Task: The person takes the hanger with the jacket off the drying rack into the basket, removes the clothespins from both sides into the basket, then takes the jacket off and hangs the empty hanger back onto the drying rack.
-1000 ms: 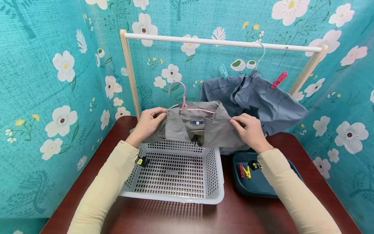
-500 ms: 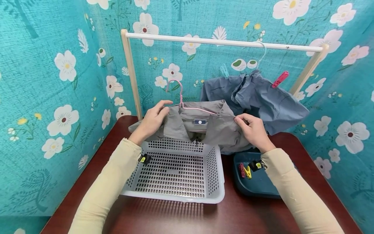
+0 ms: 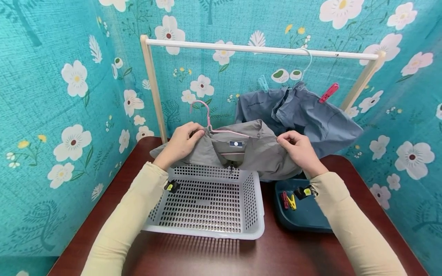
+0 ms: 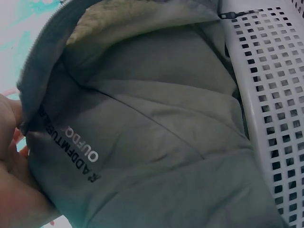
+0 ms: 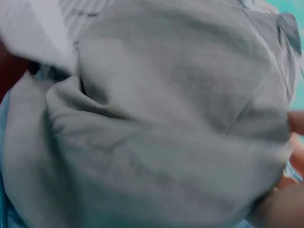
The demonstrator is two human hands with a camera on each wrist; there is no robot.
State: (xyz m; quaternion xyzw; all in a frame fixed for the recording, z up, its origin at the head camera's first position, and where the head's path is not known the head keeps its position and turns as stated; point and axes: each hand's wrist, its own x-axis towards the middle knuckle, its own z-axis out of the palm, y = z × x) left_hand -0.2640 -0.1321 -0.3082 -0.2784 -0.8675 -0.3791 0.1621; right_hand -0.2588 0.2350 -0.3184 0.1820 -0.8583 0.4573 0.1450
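Observation:
A grey zip jacket hangs between my hands with its collar spread and a dark blue label inside the neck. Inside it sits a pink hanger, its hook sticking up out of the neckline on the left. My left hand pinches the jacket at its left shoulder, close to the hook. At the other shoulder my right hand pinches the cloth between thumb and fingers. In the left wrist view, dark and white lettering shows on the jacket's cloth. The lower part of the hanger is hidden by the jacket.
A light grey perforated basket stands below the jacket on the dark red table. To its right is a dark blue bin with clothespins. Behind, a rack bears a blue garment on a light blue hanger.
My left hand loosened its fingers, then took the jacket's shoulder again. The pink hook has shifted left and now leans more. My right hand moved slightly right, drawing the cloth along.

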